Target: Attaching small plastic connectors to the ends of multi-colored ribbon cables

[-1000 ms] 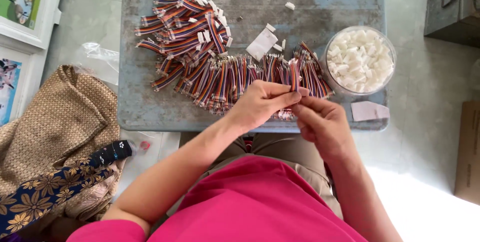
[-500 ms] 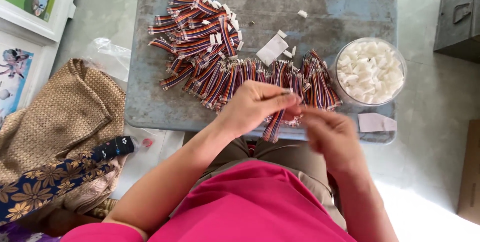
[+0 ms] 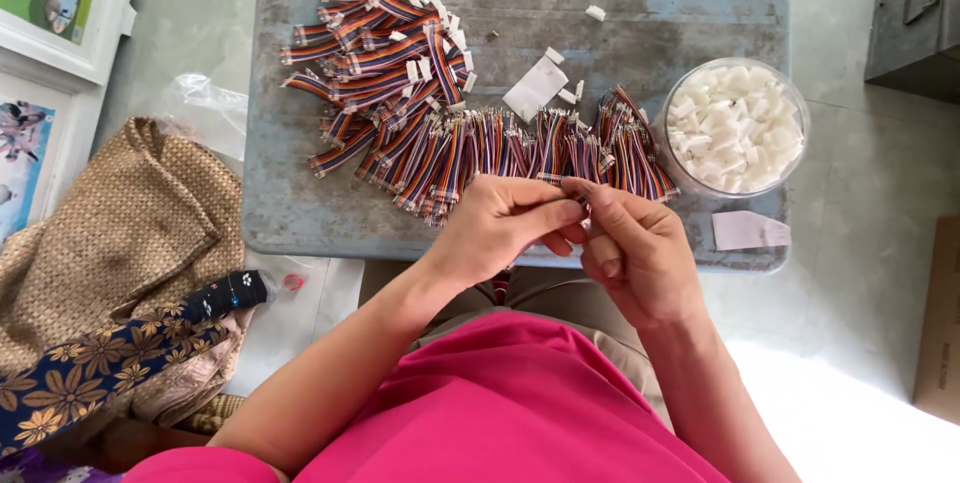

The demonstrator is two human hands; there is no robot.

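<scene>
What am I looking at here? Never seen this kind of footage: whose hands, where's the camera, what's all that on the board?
No machine here: a person works with two bare hands. The single picture comes from a camera on that person's head, looking down past a pink top.

The left hand and right hand meet at the fingertips, pinching something small between them. It is too hidden to name for sure; it looks like the end of a ribbon cable.

In front lies a worn grey-blue board. On it:
- a heap of rainbow ribbon cables, some with white plugs fitted
- a clear bowl of white plastic connector housings
- a few loose white housings

On the floor to the left sits a woven bag.
</scene>
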